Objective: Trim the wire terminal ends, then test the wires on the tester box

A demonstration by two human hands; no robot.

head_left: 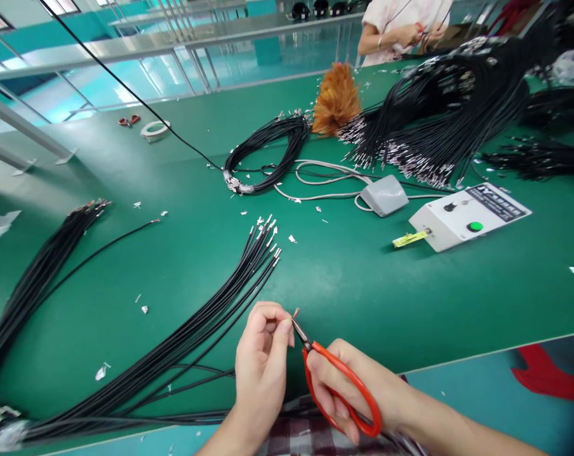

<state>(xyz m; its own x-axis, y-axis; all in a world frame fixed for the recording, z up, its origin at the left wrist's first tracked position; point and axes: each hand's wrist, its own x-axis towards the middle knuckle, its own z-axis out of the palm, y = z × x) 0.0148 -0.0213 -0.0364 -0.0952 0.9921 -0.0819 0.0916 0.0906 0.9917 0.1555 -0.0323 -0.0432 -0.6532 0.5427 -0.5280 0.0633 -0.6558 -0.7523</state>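
Note:
My left hand [262, 361] pinches the end of a thin wire, whose stripped tip [296, 312] sticks up just above my fingertips. My right hand [348, 386] grips small red-handled snips [337, 373], their blades closed against that wire tip. A fanned bundle of black cables [211, 323] with metal terminals lies on the green table [363, 285] just left of my hands. Both hands hover over the table's near edge.
A second black cable bundle [35, 278] lies far left. A coiled cable [268, 152], grey foot pedal [384, 194], white control box [467, 215], orange feather duster [335, 101] and a large heap of black cables [448, 107] sit farther back. Another person [401, 28] works at the far side.

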